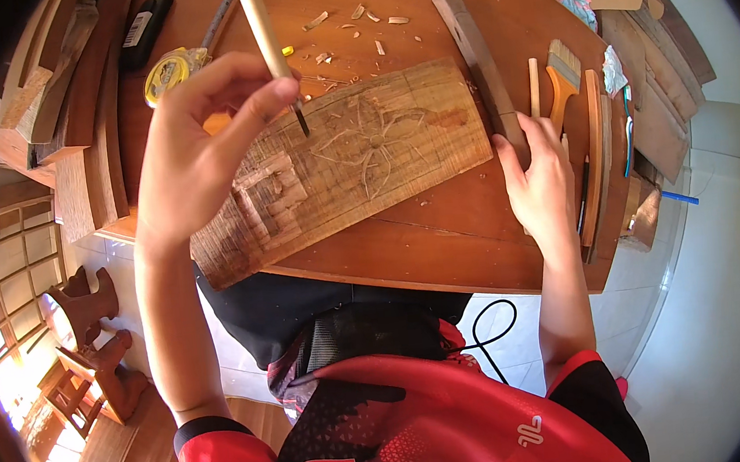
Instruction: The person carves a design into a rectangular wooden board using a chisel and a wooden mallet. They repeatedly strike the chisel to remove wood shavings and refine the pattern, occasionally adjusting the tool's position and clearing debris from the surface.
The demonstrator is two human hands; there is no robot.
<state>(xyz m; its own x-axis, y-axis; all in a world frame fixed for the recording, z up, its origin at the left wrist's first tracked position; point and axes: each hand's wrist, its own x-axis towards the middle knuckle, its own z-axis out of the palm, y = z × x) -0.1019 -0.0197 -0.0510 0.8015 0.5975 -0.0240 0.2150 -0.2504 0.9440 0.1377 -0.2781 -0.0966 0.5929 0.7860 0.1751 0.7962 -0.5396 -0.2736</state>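
My left hand [196, 158] grips a carving chisel [259, 25] with a pale round handle. Its dark metal tip points down at the wooden board [442, 150]; whether it touches cannot be told. That board lies slanted on the table, with a flower pattern [373, 141] of outlined petals in its middle and a rougher, cut-away patch [274, 195] toward the left end. On the right, my right hand [540, 188] closes around the near end of a dark wooden bar [480, 61], which lies beside the board's right end and points away from me.
Wood chips [357, 12] are scattered beyond the board. A yellow tape measure [170, 77] and a black case [146, 31] sit at the far left, near stacked timber [104, 157]. A paintbrush [563, 78] and wooden strips [594, 158] lie along the table's right side.
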